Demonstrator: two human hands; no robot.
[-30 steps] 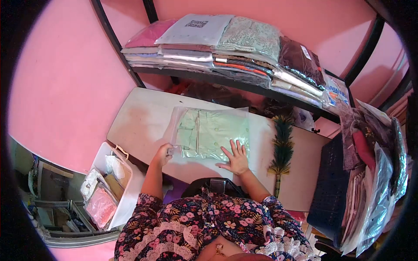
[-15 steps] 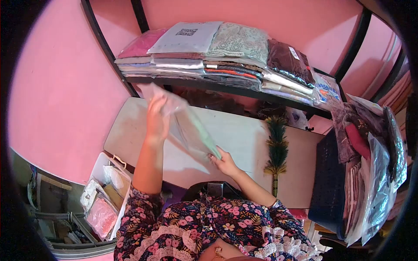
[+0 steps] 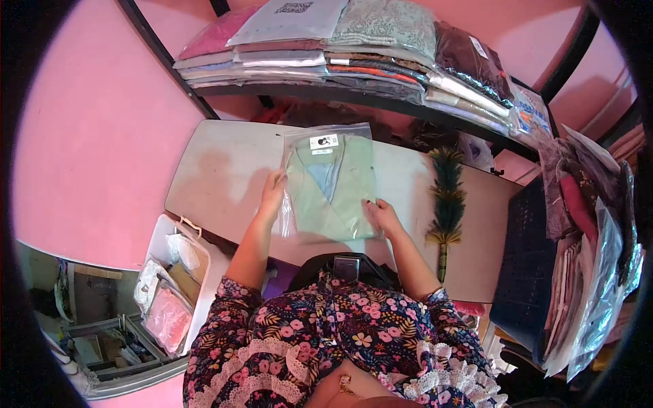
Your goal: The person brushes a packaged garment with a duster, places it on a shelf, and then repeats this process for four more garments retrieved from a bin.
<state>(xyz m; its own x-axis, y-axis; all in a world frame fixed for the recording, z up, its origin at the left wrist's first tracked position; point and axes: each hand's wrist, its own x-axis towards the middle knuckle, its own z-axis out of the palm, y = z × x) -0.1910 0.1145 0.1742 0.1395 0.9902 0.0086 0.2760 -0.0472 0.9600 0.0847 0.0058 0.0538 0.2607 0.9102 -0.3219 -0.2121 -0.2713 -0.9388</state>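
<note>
A folded light-green V-neck garment (image 3: 340, 204) lies in a clear plastic bag (image 3: 291, 143) over the middle of the pale table. A white tag (image 3: 324, 141) shows near its neckline, and a blue-grey patch fills the V. My left hand (image 3: 273, 195) is closed on the bag's left edge, thumb and fingers pinching the plastic. At the lower right side of the bag, my right hand (image 3: 385, 216) holds the other edge, its thumb on top. The fingertips beneath the bag are partly hidden.
Bagged folded clothes (image 3: 388, 34) are stacked on a black-framed shelf (image 3: 340, 95) behind the table (image 3: 224, 177). A feather duster (image 3: 446, 197) lies right of the bag. A dark blue basket (image 3: 520, 265) with bagged garments stands far right. At left is a white bin (image 3: 197, 292) holding packets.
The bagged garment was held up tilted and edge-on; now it faces up, flat over the table. My left hand has come down, and my right hand has moved right and up along the bag.
</note>
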